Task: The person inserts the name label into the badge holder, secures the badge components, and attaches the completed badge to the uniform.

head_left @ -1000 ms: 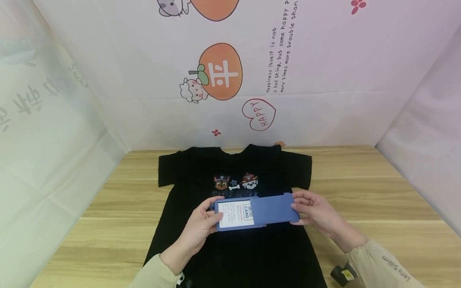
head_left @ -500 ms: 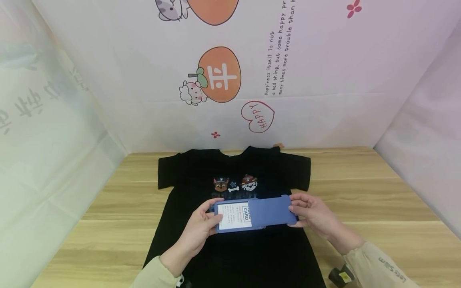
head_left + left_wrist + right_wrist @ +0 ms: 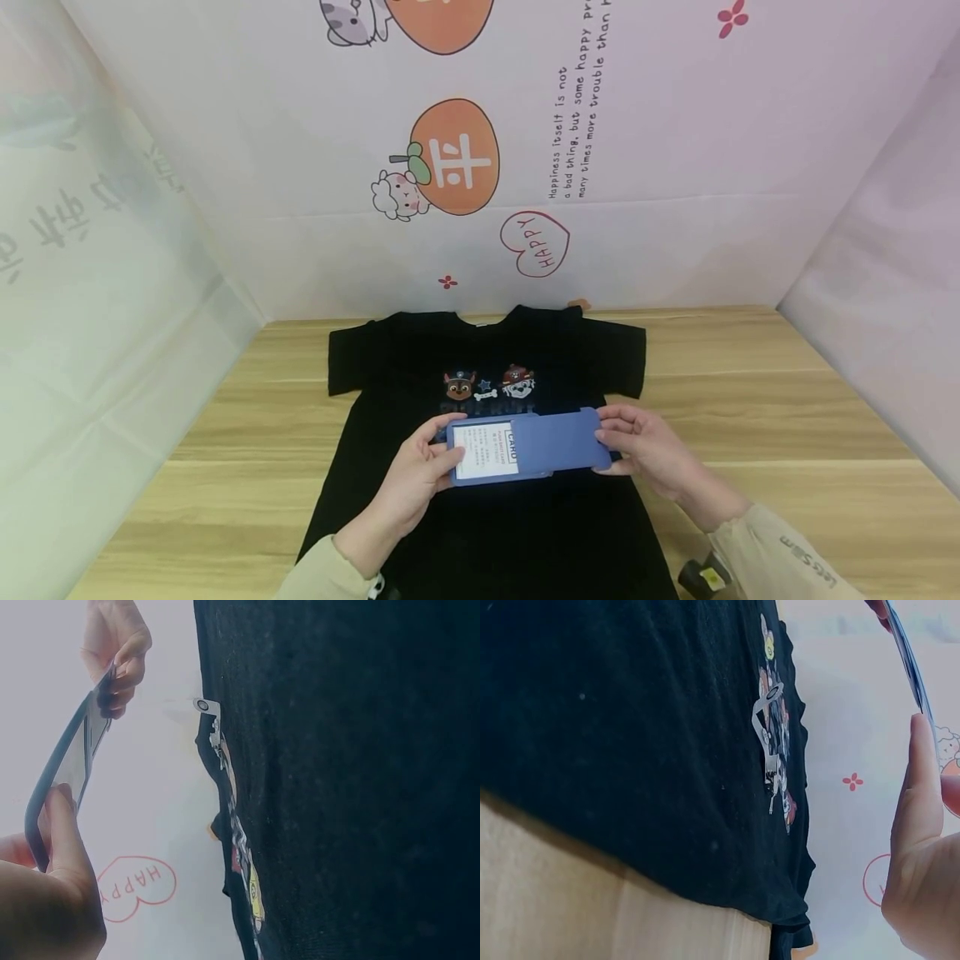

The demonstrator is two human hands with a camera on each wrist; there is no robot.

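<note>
A blue card holder (image 3: 562, 442) with a white ID card (image 3: 486, 455) in it is held just above a black T-shirt (image 3: 420, 358) spread flat on the wooden table (image 3: 750, 400). My left hand (image 3: 420, 471) pinches the holder's left end, thumb on the card side. My right hand (image 3: 645, 446) grips the blue sliding cover at its right end. The cover hides about half of the card. In the left wrist view the holder (image 3: 64, 765) shows edge-on between the left hand (image 3: 45, 892) and the right hand (image 3: 116, 645). The right wrist view shows my right hand (image 3: 922, 855) at the holder's edge (image 3: 907, 667).
The T-shirt's print of cartoon dogs (image 3: 487, 383) lies just beyond the holder. A small metal clip (image 3: 206, 709) rests on the shirt under the holder. Papered walls close in the table at the back and both sides. A small black device (image 3: 701, 575) sits by my right sleeve.
My right hand has slid the blue cover leftward over the white card, so less of the card shows. The left hand stays in place.
</note>
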